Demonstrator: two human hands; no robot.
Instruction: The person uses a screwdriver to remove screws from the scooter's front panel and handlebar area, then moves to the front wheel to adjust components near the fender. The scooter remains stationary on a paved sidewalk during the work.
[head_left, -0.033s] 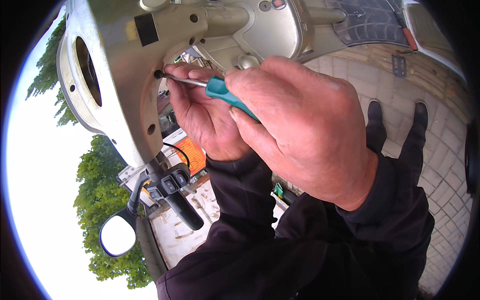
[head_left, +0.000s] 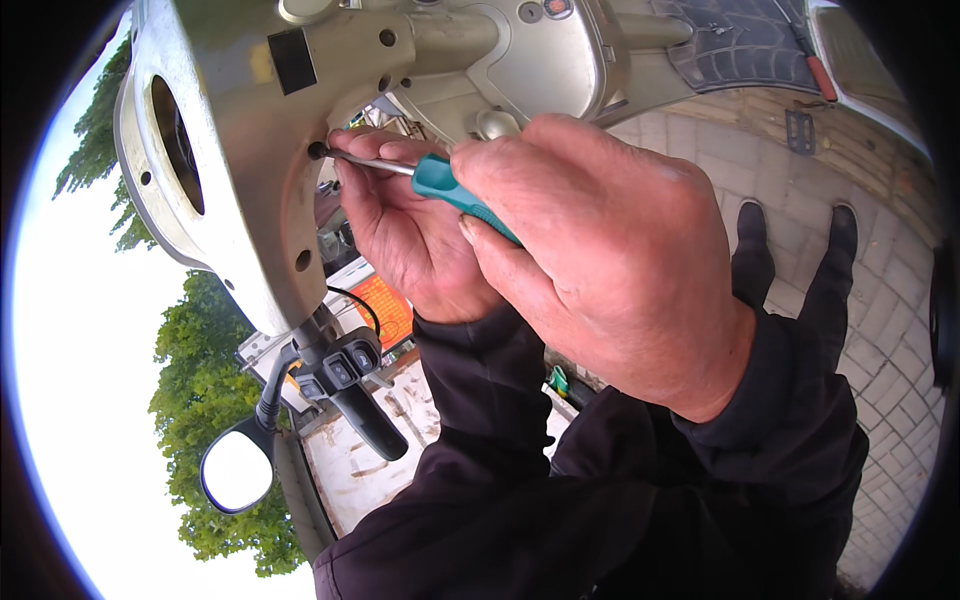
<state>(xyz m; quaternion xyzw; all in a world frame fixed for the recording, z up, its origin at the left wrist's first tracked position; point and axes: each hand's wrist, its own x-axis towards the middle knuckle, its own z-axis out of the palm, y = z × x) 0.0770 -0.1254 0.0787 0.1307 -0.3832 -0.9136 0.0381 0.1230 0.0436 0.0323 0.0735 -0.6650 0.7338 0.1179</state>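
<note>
Hardly anything has moved since the earlier frame; both hands keep their pose. The screwdriver [head_left: 437, 180] slants toward the shell [head_left: 260, 130], its tip [head_left: 335, 153] at a hole [head_left: 318, 149]; whether it has gone in cannot be told. It should be light and stiff, its ridged handle [head_left: 490, 220] grippy, the bare shaft [head_left: 385, 164] slicker, so the handle is the place to hold. The right hand [head_left: 610, 260] has its fingers wrapped around that handle. The left hand [head_left: 410, 235], palm showing, curls loosely beside the shaft; whether it pinches anything, I cannot tell. The shell looks rigid but easily scratched. Farther out are a grip [head_left: 368, 420], a mirror [head_left: 237, 470] and paving [head_left: 880, 400].
</note>
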